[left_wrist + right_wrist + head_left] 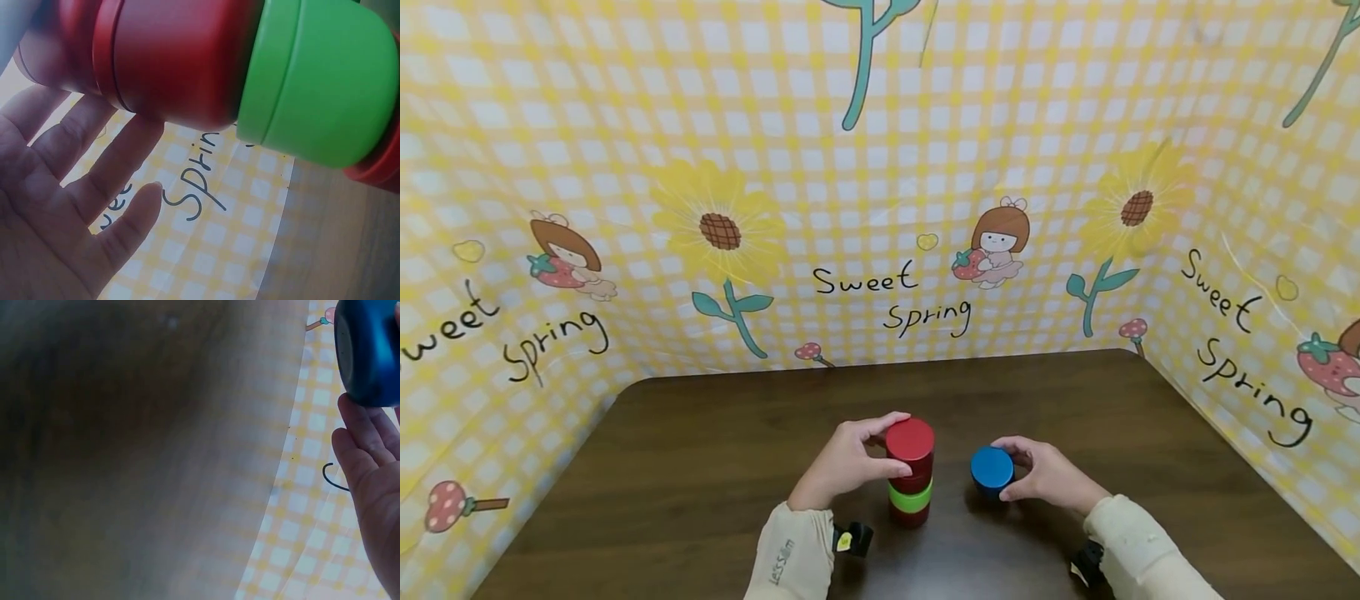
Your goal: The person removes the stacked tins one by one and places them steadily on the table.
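Note:
A column of round lidded jars stands upright near the table's front. At its top is a red jar [911,439], with another red jar [181,59] under it, then a green jar [911,498] and a red jar [909,519] at the bottom. My left hand [842,462] grips the top red jar from the left, thumb in front and fingers behind. To the right of the column, my right hand [1048,475] holds a blue jar [992,468] between thumb and fingers. In the right wrist view the blue jar's underside shows, off the tabletop.
The dark wooden table [722,450] runs back to a yellow checked cloth [880,183] printed with flowers, which hangs behind it and along both sides. A gap of bare tabletop lies between the column and the blue jar.

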Motion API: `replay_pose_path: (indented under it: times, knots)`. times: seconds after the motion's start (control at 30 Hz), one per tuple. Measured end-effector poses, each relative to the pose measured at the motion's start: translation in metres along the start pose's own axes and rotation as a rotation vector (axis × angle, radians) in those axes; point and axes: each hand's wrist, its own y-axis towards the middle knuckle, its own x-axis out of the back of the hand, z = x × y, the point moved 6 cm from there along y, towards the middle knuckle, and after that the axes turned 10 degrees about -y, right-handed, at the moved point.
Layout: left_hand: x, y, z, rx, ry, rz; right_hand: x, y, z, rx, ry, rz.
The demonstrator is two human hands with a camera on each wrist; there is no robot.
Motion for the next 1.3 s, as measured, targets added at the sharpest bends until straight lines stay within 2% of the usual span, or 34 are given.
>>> replay_pose_path:
  times: [0.2,0.4,0.57,0.7,0.97,1.3]
  knots:
    - [0.000,0.001,-0.002,0.004,0.021,0.010,0.000,0.002,-0.001,-0.005,0.021,0.027]
    - [0.000,-0.002,-0.002,0.036,0.013,0.016,-0.005,0.004,-0.003,0.010,0.022,0.059]
    - [0.000,-0.001,-0.002,0.029,0.017,0.020,-0.008,0.006,-0.004,0.037,0.041,0.098]
    - [0.001,0.000,-0.003,0.030,0.025,0.021,-0.010,0.007,-0.003,0.056,0.051,0.146]
    - [0.001,0.000,-0.003,0.039,0.014,0.031,-0.017,0.007,0.001,0.032,0.134,0.271]
    - [0.001,0.000,-0.003,0.040,-0.006,0.033,-0.016,0.008,0.001,0.032,0.088,0.284]
